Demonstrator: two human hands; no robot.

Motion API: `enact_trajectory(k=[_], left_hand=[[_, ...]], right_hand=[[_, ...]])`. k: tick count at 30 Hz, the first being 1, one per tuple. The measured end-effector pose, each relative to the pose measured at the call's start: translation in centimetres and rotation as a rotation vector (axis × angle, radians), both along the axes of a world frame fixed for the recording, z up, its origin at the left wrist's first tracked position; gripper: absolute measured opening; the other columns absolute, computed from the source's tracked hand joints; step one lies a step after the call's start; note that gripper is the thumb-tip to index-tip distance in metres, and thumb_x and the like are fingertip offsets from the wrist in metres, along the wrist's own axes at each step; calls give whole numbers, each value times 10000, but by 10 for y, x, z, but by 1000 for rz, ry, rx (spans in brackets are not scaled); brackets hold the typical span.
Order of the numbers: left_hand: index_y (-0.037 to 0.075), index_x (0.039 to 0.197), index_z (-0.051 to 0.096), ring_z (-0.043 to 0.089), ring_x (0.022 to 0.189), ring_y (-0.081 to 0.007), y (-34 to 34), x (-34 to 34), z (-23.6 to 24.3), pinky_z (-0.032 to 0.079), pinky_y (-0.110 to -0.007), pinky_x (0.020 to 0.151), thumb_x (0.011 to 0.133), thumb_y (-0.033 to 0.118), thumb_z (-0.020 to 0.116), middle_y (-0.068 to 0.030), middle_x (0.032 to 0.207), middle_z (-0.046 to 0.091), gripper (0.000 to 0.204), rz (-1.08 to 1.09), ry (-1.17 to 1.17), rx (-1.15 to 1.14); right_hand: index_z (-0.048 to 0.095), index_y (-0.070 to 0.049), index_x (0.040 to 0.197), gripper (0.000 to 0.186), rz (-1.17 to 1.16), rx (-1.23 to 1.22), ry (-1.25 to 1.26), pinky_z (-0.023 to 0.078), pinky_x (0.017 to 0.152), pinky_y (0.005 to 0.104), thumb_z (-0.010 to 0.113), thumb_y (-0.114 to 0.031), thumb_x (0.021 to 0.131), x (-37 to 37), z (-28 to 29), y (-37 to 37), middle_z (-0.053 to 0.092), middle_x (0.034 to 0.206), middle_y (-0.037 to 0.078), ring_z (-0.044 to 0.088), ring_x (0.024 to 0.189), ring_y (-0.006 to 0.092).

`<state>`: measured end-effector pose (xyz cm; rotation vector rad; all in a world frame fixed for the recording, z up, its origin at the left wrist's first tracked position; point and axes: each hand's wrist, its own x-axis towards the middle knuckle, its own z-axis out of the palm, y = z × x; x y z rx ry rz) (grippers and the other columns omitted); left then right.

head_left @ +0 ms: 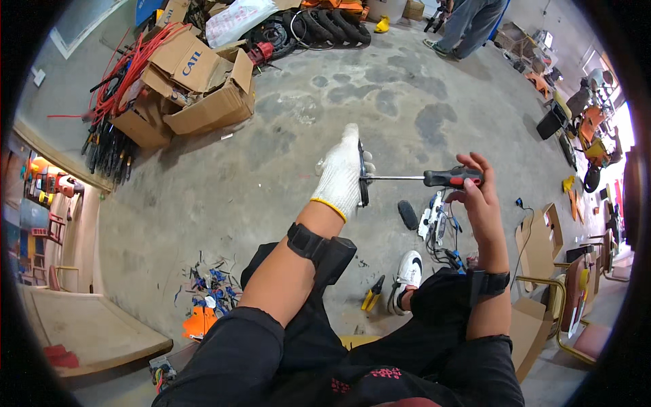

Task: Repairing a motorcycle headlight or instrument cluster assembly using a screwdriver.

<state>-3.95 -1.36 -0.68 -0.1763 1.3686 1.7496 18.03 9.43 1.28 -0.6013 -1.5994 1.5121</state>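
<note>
My left hand (340, 169), in a white knitted glove with a yellow cuff edge, is closed around a thin black part (364, 188) seen edge-on. Its exact kind cannot be made out. In my bare right hand (483, 193) is the black and red handle of a screwdriver (437, 178), pinched by thumb and fingers with other fingers raised. The steel shaft lies level, and its tip meets the side of the black part. Below the shaft, on the floor, are a dark oval piece (407, 215) and a white part with cables (434, 222).
Yellow-handled pliers (372, 294) lie near my shoe (409, 270). Blue and black wire scraps (215, 281) are heaped at lower left. Cardboard boxes (207, 88) and tyres (332, 28) stand far off. Another person (468, 27) stands at the back. A metal-framed chair (559, 305) is at right.
</note>
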Motion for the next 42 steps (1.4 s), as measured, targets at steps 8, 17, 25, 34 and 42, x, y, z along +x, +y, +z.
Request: enact_trajectory(k=[8,17,25,34,42], left_hand=[[101,805,545,546,487,-141,0,1,1,436,-279,423,930,495,577,-61,670,594,415,1,-1,-8],[106,807,549,541,485,-136,0,-3,1,449,-278,430,933,491,578,-54,662,588,406,32,-37,27],[107,815,544,544,482,-142,-3,1,5,446,-285,428,938,484,570,-54,668,591,398,-77,96,-52],[100,824,546,545,488,-145,-5,-7,1,447,-287,437,941,490,563,-59,679,597,407,17,-23,22],[94,845,550,553,510,-132,-6,-2,8,457,-281,457,953,490,539,-50,687,597,411,-82,151,-43]], right_hand=[[622,1,1005,411,-21,-45,-587,335,368,224,511,-395,995,14,0,19,672,777,72,445,411,61],[471,-15,1238,341,-19,-22,-18,474,522,248,494,-250,992,2,-3,1,612,1047,110,573,591,140],[609,-38,849,407,-123,-14,-520,301,344,232,500,-400,999,5,1,14,559,573,3,402,363,71],[348,-18,1352,497,158,-20,-97,524,606,299,584,-51,916,4,6,-2,587,1115,136,634,675,163],[602,6,1080,361,-44,-11,-599,351,353,233,575,-335,965,13,-1,17,670,807,105,456,406,74]])
